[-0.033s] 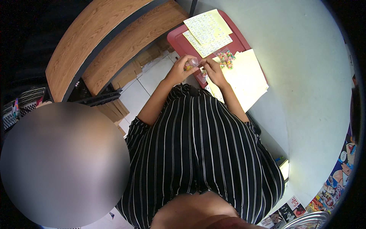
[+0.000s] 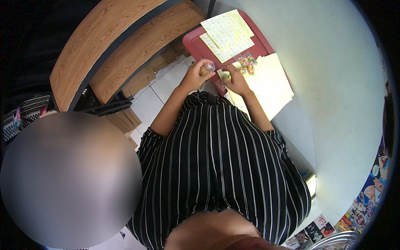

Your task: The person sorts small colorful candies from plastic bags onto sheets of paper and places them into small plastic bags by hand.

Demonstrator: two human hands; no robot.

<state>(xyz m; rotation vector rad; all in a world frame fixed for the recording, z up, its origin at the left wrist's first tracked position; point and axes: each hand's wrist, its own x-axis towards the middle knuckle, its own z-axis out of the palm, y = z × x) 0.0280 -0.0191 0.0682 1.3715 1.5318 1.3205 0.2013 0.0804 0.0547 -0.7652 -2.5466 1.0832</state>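
Note:
My left hand (image 2: 194, 78) is closed around a small clear plastic bag (image 2: 209, 66) with yellow and orange pieces in it. The bag's mouth points up toward my other hand. My right hand (image 2: 238, 81) is a short way to the right, its fingers curled down over small colourful pieces (image 2: 226, 78) at the paper's left edge. What its fingertips pinch, if anything, I cannot make out. Just beyond that hand lies a clear bag of multicoloured small pieces (image 2: 248, 63). Another small clear packet (image 2: 220, 85) rests below my fingers, partly hidden.
Pale yellow paper sheets (image 2: 271, 89) lie under my right hand. Two printed yellow sheets (image 2: 227, 31) rest on the red tabletop (image 2: 196, 41) farther off. A grey-white wall (image 2: 333, 83) rises at right. Wooden shelves (image 2: 108, 37) and flattened cardboard (image 2: 137, 83) stand at left.
My right hand has moved away from the bag's mouth, slightly down and to the right, uncovering colourful pieces beneath its fingers. My left hand still holds the bag in about the same place.

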